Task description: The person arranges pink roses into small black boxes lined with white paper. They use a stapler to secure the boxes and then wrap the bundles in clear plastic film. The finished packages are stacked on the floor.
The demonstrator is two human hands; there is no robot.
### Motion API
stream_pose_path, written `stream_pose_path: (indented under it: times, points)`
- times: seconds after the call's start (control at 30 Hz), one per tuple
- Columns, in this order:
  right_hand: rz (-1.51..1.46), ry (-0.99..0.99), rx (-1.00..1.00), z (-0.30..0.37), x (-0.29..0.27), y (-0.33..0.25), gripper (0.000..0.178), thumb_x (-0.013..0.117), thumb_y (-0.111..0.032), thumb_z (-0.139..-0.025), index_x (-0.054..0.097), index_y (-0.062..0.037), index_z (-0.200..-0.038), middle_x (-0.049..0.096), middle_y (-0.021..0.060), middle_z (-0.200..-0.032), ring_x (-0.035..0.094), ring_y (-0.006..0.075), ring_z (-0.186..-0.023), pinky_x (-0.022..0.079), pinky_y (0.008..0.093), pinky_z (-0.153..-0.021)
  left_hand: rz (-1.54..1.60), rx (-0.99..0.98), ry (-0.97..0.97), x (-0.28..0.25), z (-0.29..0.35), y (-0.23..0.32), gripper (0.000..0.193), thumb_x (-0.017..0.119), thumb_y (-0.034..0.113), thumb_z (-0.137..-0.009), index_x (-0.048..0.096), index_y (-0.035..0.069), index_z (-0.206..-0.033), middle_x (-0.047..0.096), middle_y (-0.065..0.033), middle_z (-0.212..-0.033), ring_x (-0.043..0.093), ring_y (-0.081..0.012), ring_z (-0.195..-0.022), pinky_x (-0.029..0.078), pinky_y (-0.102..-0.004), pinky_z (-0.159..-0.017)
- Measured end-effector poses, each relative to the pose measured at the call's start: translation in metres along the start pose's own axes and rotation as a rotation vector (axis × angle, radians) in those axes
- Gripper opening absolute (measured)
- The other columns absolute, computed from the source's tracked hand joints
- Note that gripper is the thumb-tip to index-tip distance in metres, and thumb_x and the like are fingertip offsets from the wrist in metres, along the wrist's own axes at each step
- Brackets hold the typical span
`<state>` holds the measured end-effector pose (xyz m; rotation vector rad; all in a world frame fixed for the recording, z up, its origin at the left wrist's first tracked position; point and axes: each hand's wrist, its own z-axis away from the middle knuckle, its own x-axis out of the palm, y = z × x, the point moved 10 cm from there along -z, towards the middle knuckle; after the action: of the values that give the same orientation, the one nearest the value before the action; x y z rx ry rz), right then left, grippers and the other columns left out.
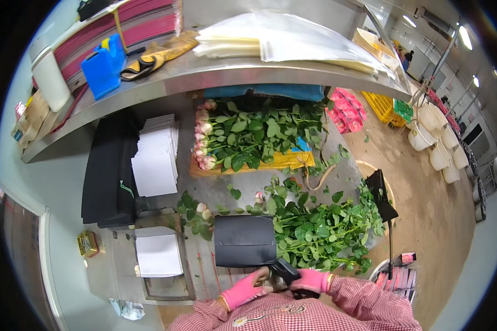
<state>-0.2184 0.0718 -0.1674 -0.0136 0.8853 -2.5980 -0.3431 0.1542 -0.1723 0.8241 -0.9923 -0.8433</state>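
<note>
Both my hands wear pink gloves with fingertips partly bare. My right hand (313, 281) is closed around a black hand tool (285, 271), shaped like a plier stapler, whose far end meets the lower right corner of a black wrap sheet (244, 241). Beside it my left hand (246, 290) has its fingers curled toward the tool; what they pinch, if anything, is hidden. The black sheet lies folded over the head end of a bunch of roses, and its leafy stems (320, 234) spread out to the right. Loose pale pink rose heads (202, 209) lie left of the sheet.
Behind lies a row of roses (248, 135) on yellow wrapping. White sheets (156, 157), a black stack (109, 171) and a white pad (158, 255) are on the left. A metal shelf (226, 76) overhangs the bench; a black blade-like fixture (379, 196) stands right.
</note>
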Motion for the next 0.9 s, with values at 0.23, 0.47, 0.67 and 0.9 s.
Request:
stream_pose_path:
  times: [0.23,0.47,0.67,0.9]
  points:
    - [-0.279,-0.354,-0.716,0.049,0.053,-0.199,0.067,0.051,-0.037,-0.101,0.027,0.001,-0.151,0.032,0.0168,-0.155,0.037,0.0252,-0.14,0.029,0.0378,-0.116,0.018,0.599,0.982,-0.174,0.171,0.126,0.059,0.054,0.055,-0.089,0.056,0.008,-0.124,0.065,-0.008,-0.11,0.064,-0.02,-0.091,0.053,-0.0345,-0.08]
    - [-0.75,0.215,0.1,0.028,-0.012,0.058,0.061,0.05,-0.052,-0.097,0.057,-0.0017,-0.131,0.064,0.0191,-0.123,0.065,0.0259,-0.105,0.052,0.0381,-0.092,-0.265,0.057,1.8,-0.474,0.445,-0.018,0.039,0.076,0.015,-0.075,0.062,-0.005,-0.106,0.063,-0.0082,-0.087,0.058,-0.0189,-0.072,0.048,-0.0357,-0.066]
    - [-1.268,0.465,0.081,0.045,-0.012,0.233,0.051,0.052,-0.052,-0.096,0.062,-0.0055,-0.114,0.069,0.0111,-0.111,0.067,0.0223,-0.095,0.052,0.0324,-0.076,-1.216,-0.058,1.835,-0.454,0.409,0.009,0.051,0.066,0.008,-0.078,0.057,-0.006,-0.126,0.061,-0.0227,-0.124,0.057,-0.0302,-0.117,0.042,-0.0403,-0.103]
    - [-1.489,0.911,-0.049,0.033,-0.059,0.258,0.089,0.059,-0.056,-0.091,0.016,-0.0114,-0.156,0.011,0.0178,-0.162,0.047,0.0397,-0.13,0.044,0.0493,-0.103,-0.998,0.614,0.962,-0.145,0.014,0.265,0.043,0.056,0.003,-0.085,0.054,-0.005,-0.127,0.061,-0.0198,-0.119,0.059,-0.0289,-0.111,0.045,-0.0364,-0.098]
